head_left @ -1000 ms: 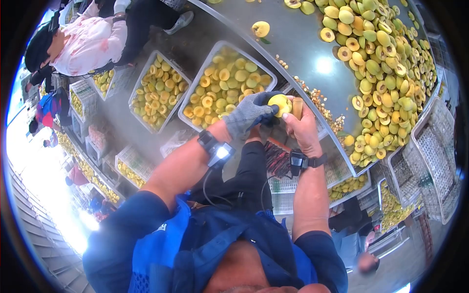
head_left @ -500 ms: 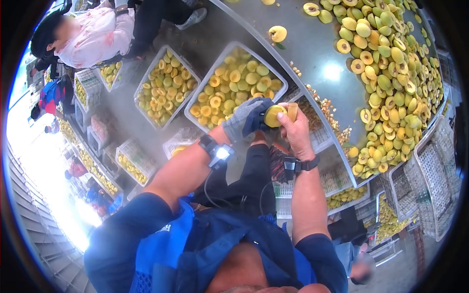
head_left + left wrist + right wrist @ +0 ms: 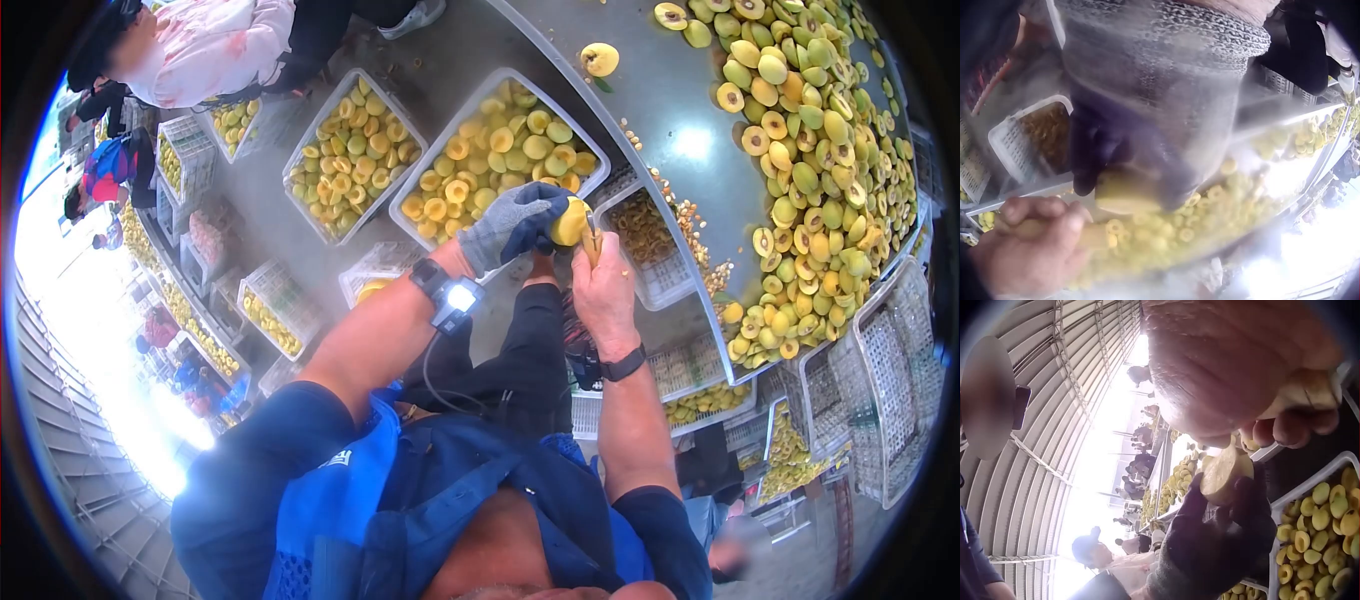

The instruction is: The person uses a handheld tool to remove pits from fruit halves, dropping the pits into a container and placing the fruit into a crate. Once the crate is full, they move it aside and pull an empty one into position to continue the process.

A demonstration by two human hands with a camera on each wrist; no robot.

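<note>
My gloved left hand (image 3: pixel 515 228) grips a yellow peach (image 3: pixel 570 222) between thumb and fingers. A pale, flat face of the peach (image 3: pixel 1219 477) shows in the right wrist view. Bare, my right hand (image 3: pixel 605 295) holds a wooden-handled tool (image 3: pixel 594 248), fingers curled round the handle. The tool's thin dark end is right at the peach's side in the head view; its exact shape is hidden. Both hands are close together in front of my body, near the metal table's edge. In the left wrist view, the peach (image 3: pixel 1124 195) is blurred below the dark glove fingers.
A metal table (image 3: pixel 660 120) on the right bears a heap of halved peaches (image 3: pixel 810 200) and scattered pits (image 3: pixel 690 225) along its edge. Crates of peach halves (image 3: pixel 500 150) stand on the floor ahead. A crate of brown pits (image 3: pixel 640 235) is beneath the table edge. Another person (image 3: pixel 215 50) is at upper left.
The right thumb has come away from the peach, and the tool has turned so its end meets the peach's side. The head view has shifted, moving the table and crates rightward and slightly upward.
</note>
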